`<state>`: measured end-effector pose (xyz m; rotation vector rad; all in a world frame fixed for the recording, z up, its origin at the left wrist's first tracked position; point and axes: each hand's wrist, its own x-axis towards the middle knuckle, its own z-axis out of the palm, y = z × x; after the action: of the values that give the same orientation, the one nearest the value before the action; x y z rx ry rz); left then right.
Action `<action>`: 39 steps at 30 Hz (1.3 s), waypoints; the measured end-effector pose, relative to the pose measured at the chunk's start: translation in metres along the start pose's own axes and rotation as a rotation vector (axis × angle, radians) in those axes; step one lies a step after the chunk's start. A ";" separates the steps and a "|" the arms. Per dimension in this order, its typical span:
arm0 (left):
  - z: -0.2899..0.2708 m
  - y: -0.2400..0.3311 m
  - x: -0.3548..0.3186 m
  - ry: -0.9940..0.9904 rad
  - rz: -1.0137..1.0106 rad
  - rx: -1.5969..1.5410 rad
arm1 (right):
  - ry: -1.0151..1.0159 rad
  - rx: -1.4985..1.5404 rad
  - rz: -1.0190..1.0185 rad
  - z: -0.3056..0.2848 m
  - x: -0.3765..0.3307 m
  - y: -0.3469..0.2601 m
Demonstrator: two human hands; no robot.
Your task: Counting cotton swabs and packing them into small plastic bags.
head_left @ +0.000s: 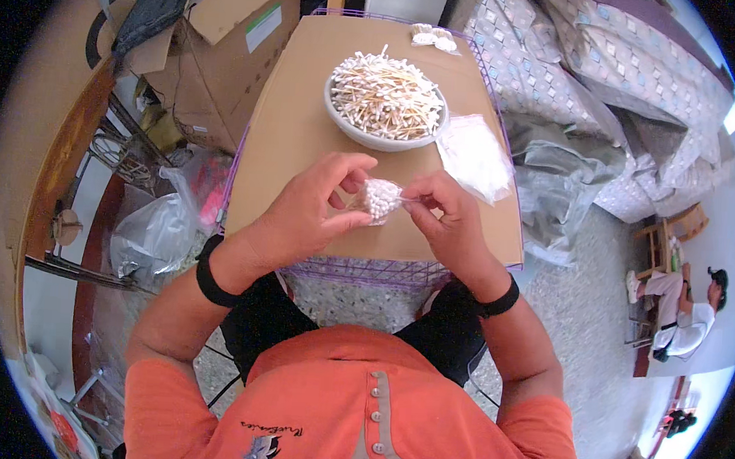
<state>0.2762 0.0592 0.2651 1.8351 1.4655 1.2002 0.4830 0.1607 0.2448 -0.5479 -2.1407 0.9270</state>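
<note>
A small clear bag of cotton swabs (381, 199) is held between my two hands above the cardboard tabletop, its white tips packed together. My left hand (315, 200) curls around the bag's left side, thumb below and fingers above. On the other side, my right hand (445, 215) pinches the bag's edge between thumb and fingertips. Just beyond my hands stands a grey bowl (357, 135) heaped with loose cotton swabs (387, 93). To its right lies a pile of clear plastic bags (476, 156).
Several filled swab packs (434, 38) sit at the far edge of the cardboard-topped table (287, 101). A large cardboard box (226, 72) is at the left, above plastic bags (155, 231). Plastic-wrapped padded stacks (550, 81) border the right. Farther right, another person (685, 325) sits.
</note>
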 end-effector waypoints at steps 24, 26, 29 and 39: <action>0.040 -0.019 -0.009 0.073 -0.209 -0.451 | 0.050 0.305 0.087 0.010 -0.010 0.012; 0.042 -0.023 -0.008 0.031 -0.194 -0.434 | 0.056 0.347 0.191 0.012 -0.013 0.013; 0.037 -0.032 -0.009 0.011 -0.231 -0.455 | 0.081 0.443 0.181 0.020 -0.015 0.014; 0.048 -0.031 0.000 0.107 -0.236 -0.685 | -0.018 0.354 0.327 0.032 -0.014 0.033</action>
<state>0.3014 0.0747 0.2163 1.1229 1.0859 1.4588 0.4704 0.1588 0.1985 -0.7193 -1.8707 1.4594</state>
